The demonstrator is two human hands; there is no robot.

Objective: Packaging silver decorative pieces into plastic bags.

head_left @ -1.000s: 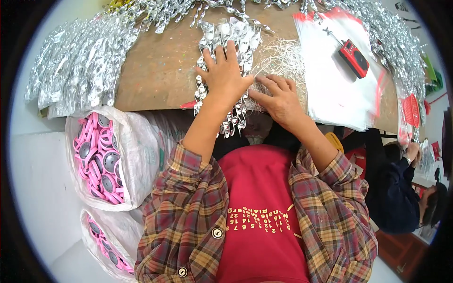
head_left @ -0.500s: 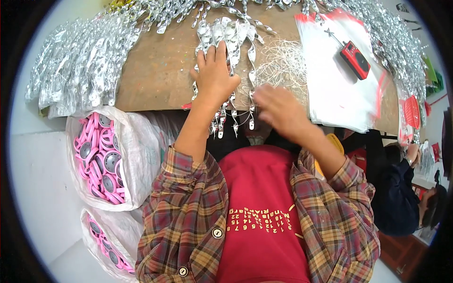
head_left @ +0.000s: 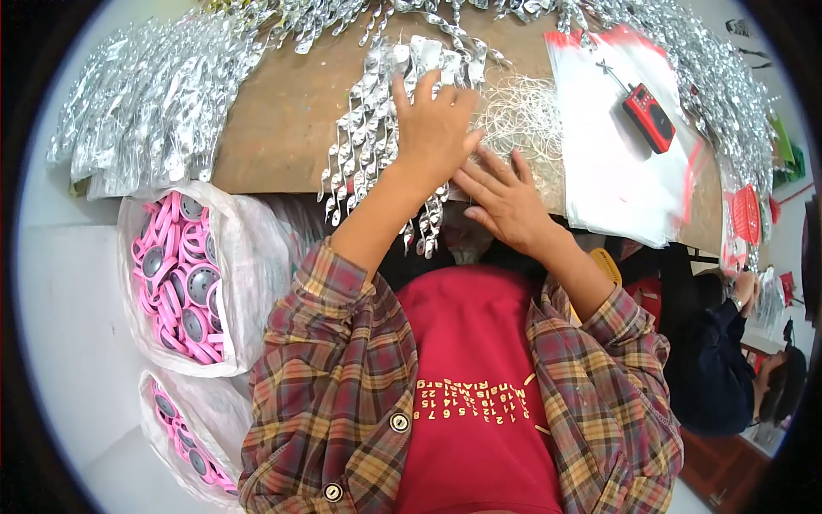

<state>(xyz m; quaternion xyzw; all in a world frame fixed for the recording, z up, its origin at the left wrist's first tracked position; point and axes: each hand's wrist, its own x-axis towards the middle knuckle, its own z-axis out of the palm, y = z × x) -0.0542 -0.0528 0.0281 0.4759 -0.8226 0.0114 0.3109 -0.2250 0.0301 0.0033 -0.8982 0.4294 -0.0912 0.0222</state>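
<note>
In the head camera's view, a worker's left hand (head_left: 431, 128) lies with fingers spread, unclenched, across twisted silver strips (head_left: 370, 111) fanned on a worn brown tabletop (head_left: 287, 120), their lower ends hanging over its near edge. The right hand (head_left: 512, 206) meets it with fingers extended; whether they pinch anything cannot be told. A tangle of white string (head_left: 522, 111) lies beside clear plastic bags (head_left: 599, 171) topped by a red radio (head_left: 649, 117). More silver strands (head_left: 158, 103) heap at left. Below, a white sack (head_left: 253, 274) holds pink-rimmed wheels (head_left: 171, 291); at right, a dark-clothed co-worker (head_left: 711, 368) sits.
</note>
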